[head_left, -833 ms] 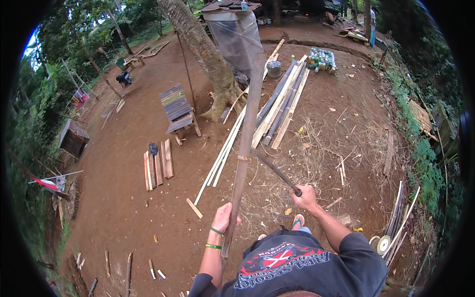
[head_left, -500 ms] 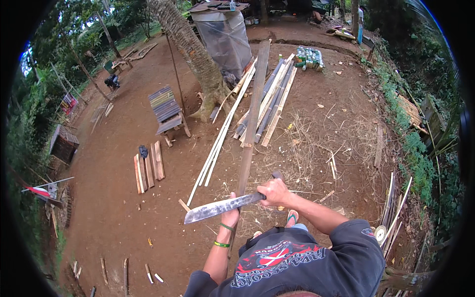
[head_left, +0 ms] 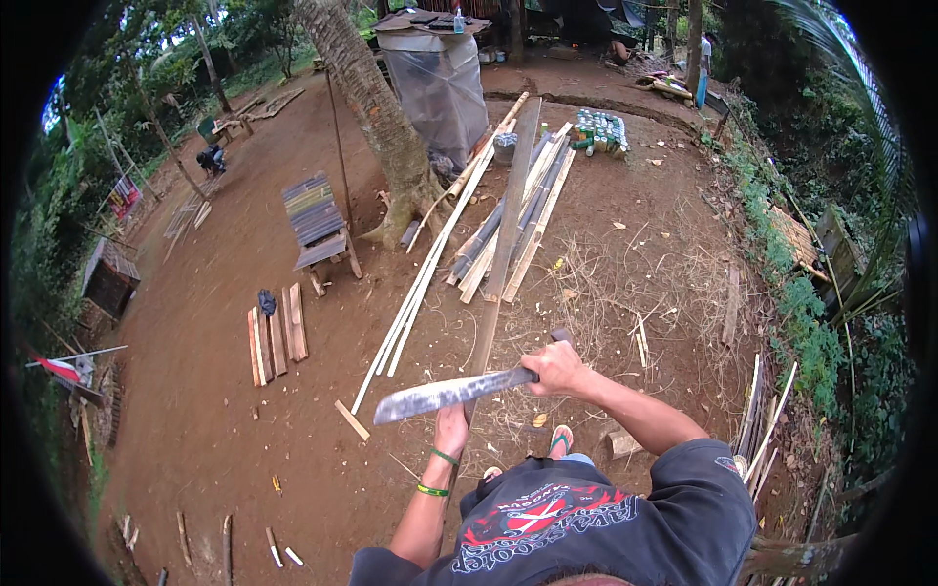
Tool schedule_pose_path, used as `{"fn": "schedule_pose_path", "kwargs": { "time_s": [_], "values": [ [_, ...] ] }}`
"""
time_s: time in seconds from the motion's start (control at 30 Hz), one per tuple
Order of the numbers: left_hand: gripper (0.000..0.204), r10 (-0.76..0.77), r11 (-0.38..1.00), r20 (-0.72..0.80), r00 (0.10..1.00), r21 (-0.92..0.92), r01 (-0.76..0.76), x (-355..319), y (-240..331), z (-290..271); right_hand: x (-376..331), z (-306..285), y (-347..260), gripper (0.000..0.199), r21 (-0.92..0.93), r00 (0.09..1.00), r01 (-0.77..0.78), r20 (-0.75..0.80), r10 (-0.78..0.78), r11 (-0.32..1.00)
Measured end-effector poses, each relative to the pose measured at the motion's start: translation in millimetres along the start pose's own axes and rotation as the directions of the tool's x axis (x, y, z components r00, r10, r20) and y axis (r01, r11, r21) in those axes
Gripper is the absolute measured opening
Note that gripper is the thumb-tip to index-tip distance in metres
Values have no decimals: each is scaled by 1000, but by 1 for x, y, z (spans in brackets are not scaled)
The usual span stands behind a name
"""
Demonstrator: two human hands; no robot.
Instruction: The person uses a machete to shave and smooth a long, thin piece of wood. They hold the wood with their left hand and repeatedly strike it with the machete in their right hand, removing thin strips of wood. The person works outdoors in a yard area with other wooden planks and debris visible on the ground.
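The right hand is clenched on the handle of a machete, whose blade points left, lying almost square across a long wooden pole. The pole runs from the left hand, which grips its near end, far out over the dirt ground. The blade sits just beyond the left hand.
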State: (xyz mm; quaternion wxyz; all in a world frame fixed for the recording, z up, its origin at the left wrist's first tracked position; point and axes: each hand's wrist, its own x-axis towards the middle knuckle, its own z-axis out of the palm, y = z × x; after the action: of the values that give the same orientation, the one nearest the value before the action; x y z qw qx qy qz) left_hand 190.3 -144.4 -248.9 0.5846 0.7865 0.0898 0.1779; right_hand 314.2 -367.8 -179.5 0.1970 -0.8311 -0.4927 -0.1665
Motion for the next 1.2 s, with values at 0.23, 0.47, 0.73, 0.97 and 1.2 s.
{"fn": "schedule_pose_path", "kwargs": {
  "time_s": [0.23,0.47,0.73,0.97,1.2],
  "values": [
    [66,-202,964,151,968,204,169,-3,43,-8,19,-52,91,22,-57,921,-367,-164,354,928],
    [61,157,953,-78,985,273,-130,5,3,6,9,-21,55,17,-79,978,-26,203,42,996],
    [61,-174,959,60,983,238,155,10,20,1,15,-21,56,16,3,989,-94,113,93,996],
    [63,-138,961,112,984,257,106,-2,20,14,42,-54,180,19,-27,858,-503,-142,494,864],
    [62,-145,957,124,982,271,107,-11,-7,13,30,-31,139,12,-56,986,104,133,-95,993]
  ]
}}
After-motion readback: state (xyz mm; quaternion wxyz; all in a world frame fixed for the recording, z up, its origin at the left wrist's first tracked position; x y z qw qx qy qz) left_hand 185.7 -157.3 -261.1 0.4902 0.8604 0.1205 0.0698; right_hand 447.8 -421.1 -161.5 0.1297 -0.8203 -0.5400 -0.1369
